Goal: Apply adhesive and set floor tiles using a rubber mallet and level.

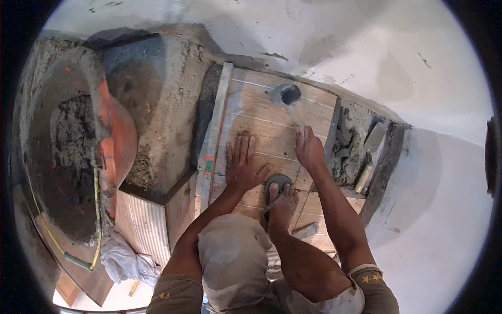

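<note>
My right hand [310, 150] is closed round the thin handle of a mallet, whose dark round head [290, 94] is over the far part of a wood-look tile [264, 104] and blurred by motion. I cannot tell whether the head touches the tile. Flat on the same tiled surface, fingers spread, lies my left hand [244, 165]. A long straight bar with a small green vial, like a spirit level [213, 141], runs along the tiles' left edge. Between my hands, a sandalled foot [282, 201] stands on the tiles.
To the right, a trowel [375, 138] rests on a strip of wet mortar [346, 138] beside the white wall [434, 172]. An orange basin [123, 136] of mortar stands at left, with a yellow-handled tool [96, 209] on its rim. A crumpled white cloth [125, 260] lies below.
</note>
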`<state>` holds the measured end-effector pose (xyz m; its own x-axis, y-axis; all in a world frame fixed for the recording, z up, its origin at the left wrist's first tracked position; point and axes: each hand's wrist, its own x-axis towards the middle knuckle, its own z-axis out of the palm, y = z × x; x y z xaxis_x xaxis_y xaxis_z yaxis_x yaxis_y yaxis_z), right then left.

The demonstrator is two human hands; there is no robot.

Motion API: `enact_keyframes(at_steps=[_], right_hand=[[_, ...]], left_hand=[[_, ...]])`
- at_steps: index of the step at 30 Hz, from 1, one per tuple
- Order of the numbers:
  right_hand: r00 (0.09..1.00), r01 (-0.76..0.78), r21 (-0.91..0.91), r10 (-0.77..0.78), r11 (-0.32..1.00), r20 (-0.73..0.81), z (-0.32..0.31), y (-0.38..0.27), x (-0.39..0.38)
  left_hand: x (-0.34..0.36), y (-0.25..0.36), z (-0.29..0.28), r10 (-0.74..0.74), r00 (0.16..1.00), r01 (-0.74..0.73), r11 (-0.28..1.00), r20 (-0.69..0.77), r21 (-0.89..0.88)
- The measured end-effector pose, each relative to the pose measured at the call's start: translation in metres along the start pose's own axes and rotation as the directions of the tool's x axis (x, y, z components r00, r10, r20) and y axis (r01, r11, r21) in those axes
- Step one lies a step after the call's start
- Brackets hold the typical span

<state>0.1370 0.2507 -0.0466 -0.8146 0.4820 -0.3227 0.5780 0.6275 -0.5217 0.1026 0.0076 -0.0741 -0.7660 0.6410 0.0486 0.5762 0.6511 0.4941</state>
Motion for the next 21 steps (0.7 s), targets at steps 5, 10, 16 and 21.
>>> enact_keyframes(at_steps=[5,10,16,21], right_hand=[[0.997,-0.008,0.188,-0.008,0.982,0.082,0.003,-0.015,0.000],[0.894,-0.392,0.584,0.146,0.711,0.423,0.009,0.023,-0.005],[0.998,-0.062,0.133,0.062,0.989,0.008,0.013,-0.007,-0.045],[0.997,0.006,0.184,0.009,0.983,-0.079,0.016,-0.006,-0.054]], left_hand=[[-0.005,-0.009,-0.006,-0.028,1.000,0.028,1.000,-0.001,0.013],[-0.001,-0.004,-0.001,-0.014,0.999,0.011,0.997,-0.042,-0.072],[-0.010,-0.012,-0.007,-0.005,0.998,0.002,0.999,-0.065,-0.048],[-0.010,-0.011,-0.009,-0.029,0.999,0.028,0.999,-0.028,-0.038]])
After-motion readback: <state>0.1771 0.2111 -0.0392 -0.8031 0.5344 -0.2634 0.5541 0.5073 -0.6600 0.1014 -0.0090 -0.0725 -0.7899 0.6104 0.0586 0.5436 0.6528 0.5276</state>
